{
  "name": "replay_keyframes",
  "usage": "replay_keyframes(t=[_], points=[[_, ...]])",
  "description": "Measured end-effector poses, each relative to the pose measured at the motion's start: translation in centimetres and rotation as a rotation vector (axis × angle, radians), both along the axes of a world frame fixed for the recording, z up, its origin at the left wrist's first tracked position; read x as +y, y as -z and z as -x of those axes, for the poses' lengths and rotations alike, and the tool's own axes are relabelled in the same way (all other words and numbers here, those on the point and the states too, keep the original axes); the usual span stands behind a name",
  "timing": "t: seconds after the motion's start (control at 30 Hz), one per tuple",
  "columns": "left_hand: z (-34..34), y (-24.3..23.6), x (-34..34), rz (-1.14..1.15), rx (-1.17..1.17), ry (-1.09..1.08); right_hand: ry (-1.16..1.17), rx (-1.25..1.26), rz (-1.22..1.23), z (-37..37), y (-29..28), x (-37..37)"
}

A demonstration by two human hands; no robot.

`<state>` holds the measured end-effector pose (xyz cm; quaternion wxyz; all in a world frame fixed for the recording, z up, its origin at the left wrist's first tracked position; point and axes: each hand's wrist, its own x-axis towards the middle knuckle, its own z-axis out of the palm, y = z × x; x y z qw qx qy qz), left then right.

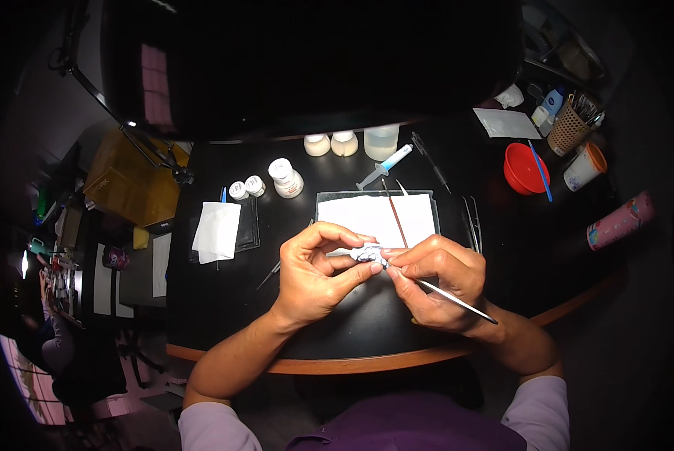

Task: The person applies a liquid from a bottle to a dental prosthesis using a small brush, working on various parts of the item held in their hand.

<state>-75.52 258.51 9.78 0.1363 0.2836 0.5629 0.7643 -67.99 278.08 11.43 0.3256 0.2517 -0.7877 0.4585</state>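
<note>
My left hand (318, 272) pinches a small lumpy white piece with blue marks (367, 254) between thumb and fingers, above the front part of the black table. In my right hand (446, 282) is a slim tool with a pale, shiny handle (461, 302), held like a pen. Its working end meets the right side of the white piece, and my fingers partly hide the tip, so its kind is unclear. Just beyond the hands lies a white sheet (344, 210) on a dark-edged slab, with a thin brown-handled brush (393, 213) across it.
Bottles (286, 179), small jars (255, 186), a clear cup (382, 141) and a syringe (386, 167) stand or lie farther back. Tweezers (475, 225), a red bowl (525, 168) and a pink cylinder (620, 220) are rightward. A folded white cloth (218, 229) lies left. Another person (59, 338) sits far left.
</note>
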Motion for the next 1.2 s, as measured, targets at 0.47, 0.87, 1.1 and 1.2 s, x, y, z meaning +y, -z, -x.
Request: replay_keyframes(t=[0.47, 0.87, 1.1, 1.2], points=[[0.59, -0.1, -0.43, 0.058, -0.173, 0.157, -0.006, -0.036, 0.006, 0.24, -0.13, 0.5], [0.43, 0.12, -0.49, 0.102, -0.177, 0.178, -0.053, -0.121, 0.091, 0.34, 0.58, 0.03], [0.59, 0.15, -0.46, 0.11, -0.164, 0.175, -0.045, -0.113, 0.045, 0.35, 0.68, 0.17], [0.59, 0.17, -0.52, 0.116, -0.129, 0.166, -0.047, -0.107, 0.038, 0.29, 0.49, 0.12]])
